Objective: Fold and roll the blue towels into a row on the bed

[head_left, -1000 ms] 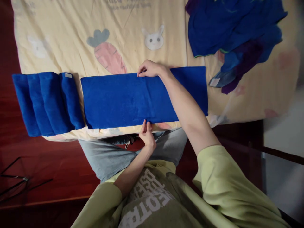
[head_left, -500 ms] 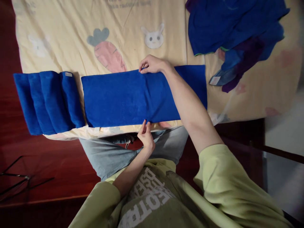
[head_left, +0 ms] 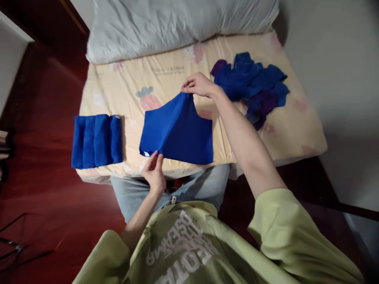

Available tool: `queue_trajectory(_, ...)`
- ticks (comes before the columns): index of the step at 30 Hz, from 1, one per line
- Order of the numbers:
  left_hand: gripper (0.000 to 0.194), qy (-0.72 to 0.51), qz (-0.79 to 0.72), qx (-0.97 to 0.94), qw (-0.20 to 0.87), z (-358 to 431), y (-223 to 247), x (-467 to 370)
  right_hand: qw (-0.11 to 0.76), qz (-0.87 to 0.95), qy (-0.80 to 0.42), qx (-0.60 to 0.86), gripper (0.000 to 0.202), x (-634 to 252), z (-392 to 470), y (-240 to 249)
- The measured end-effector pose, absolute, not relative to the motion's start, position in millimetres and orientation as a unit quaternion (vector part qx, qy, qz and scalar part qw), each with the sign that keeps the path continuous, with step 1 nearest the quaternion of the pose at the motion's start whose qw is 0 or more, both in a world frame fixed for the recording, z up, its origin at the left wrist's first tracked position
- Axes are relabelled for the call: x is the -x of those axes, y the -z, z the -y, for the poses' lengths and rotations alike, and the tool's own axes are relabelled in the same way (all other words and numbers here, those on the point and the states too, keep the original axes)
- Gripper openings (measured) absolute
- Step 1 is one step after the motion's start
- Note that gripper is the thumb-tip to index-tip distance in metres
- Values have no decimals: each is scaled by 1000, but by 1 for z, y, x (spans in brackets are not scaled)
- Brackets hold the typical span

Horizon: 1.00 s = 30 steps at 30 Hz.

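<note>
Both hands grip a blue towel (head_left: 186, 134) by opposite edges above the yellow bed sheet. My left hand (head_left: 154, 173) pinches its near edge, beside a small white label at the left corner. My right hand (head_left: 199, 84) pinches the far edge and lifts it to a peak. A raised ridge of cloth runs slantwise between the two pinches, while the sides hang toward the sheet. To the left, several folded blue towels (head_left: 97, 142) lie side by side in a row, one with a white label.
A loose heap of blue and purple cloths (head_left: 248, 81) lies at the bed's right. Behind is a large pale grey pillow or quilt (head_left: 183, 23). The patterned bed sheet (head_left: 130, 98) ends just before my legs. A thin black metal stand (head_left: 17, 248) stands at lower left.
The towel, stretched long and flat before, is now shorter, lifted and creased between my hands. Its far edge has risen in my right hand. The view has widened, showing more of the bed.
</note>
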<state>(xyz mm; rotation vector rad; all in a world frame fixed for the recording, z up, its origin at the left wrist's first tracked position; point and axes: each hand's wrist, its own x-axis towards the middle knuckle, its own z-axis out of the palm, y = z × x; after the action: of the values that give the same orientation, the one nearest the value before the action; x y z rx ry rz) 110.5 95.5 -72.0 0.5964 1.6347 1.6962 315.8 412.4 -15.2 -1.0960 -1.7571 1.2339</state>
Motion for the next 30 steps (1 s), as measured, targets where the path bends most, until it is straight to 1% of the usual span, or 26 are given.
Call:
queue_trajectory(3,48,-665,-623,-315,266,-119,29,-52,403,686,-449,407,32,-326,-398,-26)
queue_trajectory(5,51,-646,-620,-379,234,-142,-7,-10,439,683,-425,400,36,-331,-385,-53)
queue_trajectory(8,65,-631,-583,-462,220,-179,-70,44,486,675,-394,391,38,-333,-363,-96)
queue_trajectory(11,78,-610,-523,-553,220,-207,-134,81,513,673,-376,378,38,-330,-333,-143)
queue_trajectory(14,77,-582,-490,-613,211,-218,-188,99,540,669,-358,364,43,-326,-300,-185)
queue_trajectory(16,72,-559,-477,-652,186,-221,-212,106,561,656,-341,373,43,-324,-283,-202)
queue_trajectory(18,71,-533,-474,-681,166,-222,-226,108,576,639,-323,394,38,-322,-271,-210)
queue_trajectory(22,76,-508,-485,-693,164,-214,-236,107,577,618,-319,428,27,-323,-256,-211)
queue_trajectory(26,76,-466,-508,-704,169,-184,-243,101,557,624,-344,427,22,-334,-233,-208)
queue_trajectory(30,68,-369,-546,-725,201,-154,-247,97,519,637,-367,437,19,-349,-201,-201)
